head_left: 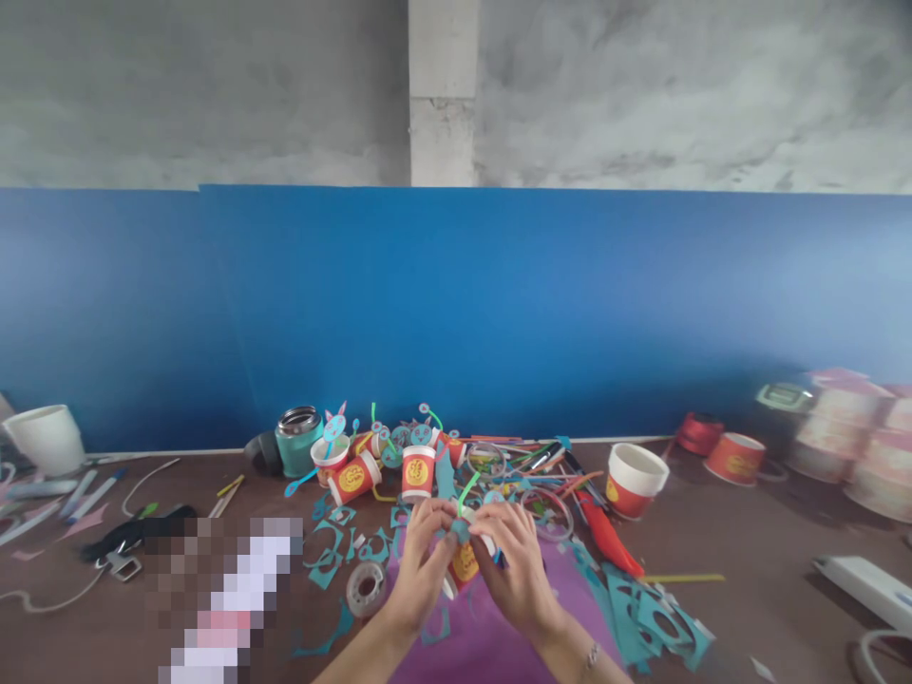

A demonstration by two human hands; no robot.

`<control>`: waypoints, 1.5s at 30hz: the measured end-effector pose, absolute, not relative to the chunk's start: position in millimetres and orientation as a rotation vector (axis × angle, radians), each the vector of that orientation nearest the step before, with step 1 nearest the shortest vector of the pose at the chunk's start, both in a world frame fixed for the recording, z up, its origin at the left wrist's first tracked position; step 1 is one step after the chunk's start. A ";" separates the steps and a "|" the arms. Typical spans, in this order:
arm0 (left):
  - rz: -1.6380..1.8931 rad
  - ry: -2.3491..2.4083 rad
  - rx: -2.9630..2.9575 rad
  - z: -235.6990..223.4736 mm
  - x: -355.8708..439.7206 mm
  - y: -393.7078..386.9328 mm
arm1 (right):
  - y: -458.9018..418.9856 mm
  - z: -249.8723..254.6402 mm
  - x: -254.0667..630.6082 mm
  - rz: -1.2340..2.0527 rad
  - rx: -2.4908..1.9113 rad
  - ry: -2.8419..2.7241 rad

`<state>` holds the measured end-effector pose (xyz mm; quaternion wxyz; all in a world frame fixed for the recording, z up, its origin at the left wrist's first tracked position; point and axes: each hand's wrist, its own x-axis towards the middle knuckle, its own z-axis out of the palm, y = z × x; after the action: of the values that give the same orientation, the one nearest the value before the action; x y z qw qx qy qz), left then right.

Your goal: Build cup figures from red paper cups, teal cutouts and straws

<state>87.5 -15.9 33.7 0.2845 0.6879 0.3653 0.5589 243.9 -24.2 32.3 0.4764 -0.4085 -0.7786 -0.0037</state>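
Observation:
Close together over the purple mat [499, 622], both my hands are closed at a small blue-green paper disc [461, 529]. My left hand [427, 556] pinches the disc from the left, and my right hand [511, 565] has its thumb and fingers at the right edge. A green straw [468, 492] sticks up behind the disc. Directly below lies a tilted red and white paper cup [465, 564] with a yellow emblem, partly covered by my fingers. Whether the fingers also grip the cup, I cannot make out.
Several decorated paper cups [418, 473] stand or lie behind my hands near a teal flask [299, 442]. Blue-green paper scraps [645, 617] surround the mat. A tape roll [366, 588] is left, a red utility knife [609, 537] right, stacked cups [636, 480] beyond. The blue partition [456, 304] bounds the back.

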 end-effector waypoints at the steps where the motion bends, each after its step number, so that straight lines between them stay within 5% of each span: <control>1: 1.494 0.986 1.851 34.4 87.5 -16.9 | -23.9 31.9 244.0 -0.004 -0.989 -1.890; 19: 1.339 0.973 1.637 34.8 86.6 -9.9 | -22.8 35.7 241.5 0.648 -0.940 -1.650; 26: 1.416 1.283 1.715 24.9 89.8 -9.3 | -11.5 28.4 247.6 0.532 -1.145 -1.378; 34: 0.971 1.447 1.956 20.1 96.8 -16.0 | 17.2 43.5 267.7 0.404 -1.199 -1.462; 45: 0.831 1.450 2.021 14.9 95.9 -10.3 | 54.9 36.5 269.3 0.512 -1.177 -1.537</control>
<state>95.9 -10.3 14.9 0.2567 0.7450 0.5343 0.3061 269.3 54.9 36.5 0.5392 -0.4951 -0.6464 0.2153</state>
